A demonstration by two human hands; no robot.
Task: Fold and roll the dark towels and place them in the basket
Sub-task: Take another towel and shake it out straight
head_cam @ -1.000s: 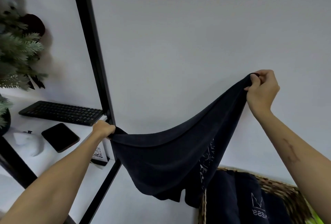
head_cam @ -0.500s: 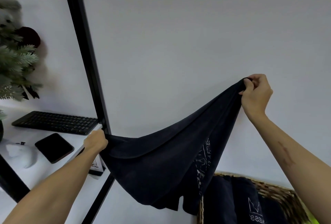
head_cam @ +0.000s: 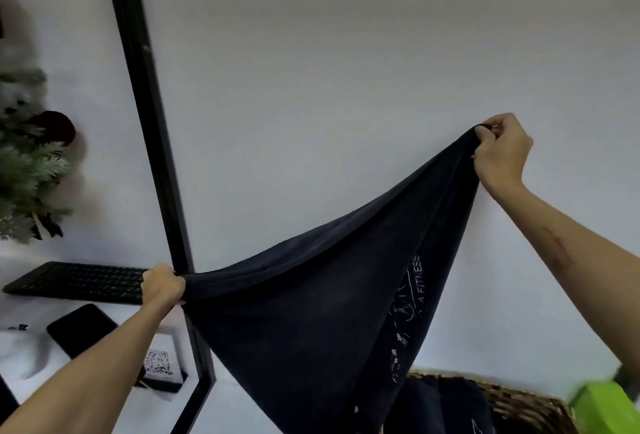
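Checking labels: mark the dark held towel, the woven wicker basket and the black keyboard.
Dark navy towel (head_cam: 311, 322): head view, middle of the hanging cloth.
Woven wicker basket (head_cam: 519, 402): head view, right part of its rim.
Black keyboard (head_cam: 76, 283): head view, middle of the keys.

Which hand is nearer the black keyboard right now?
Left. The left hand grips the dark towel right at the keyboard's near end, overlapping it in view. The right hand holds the towel's other corner raised far across, against the wall.

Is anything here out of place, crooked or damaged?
Nothing looks damaged. The towel hangs slanted only because the right hand holds its corner higher than the left hand.
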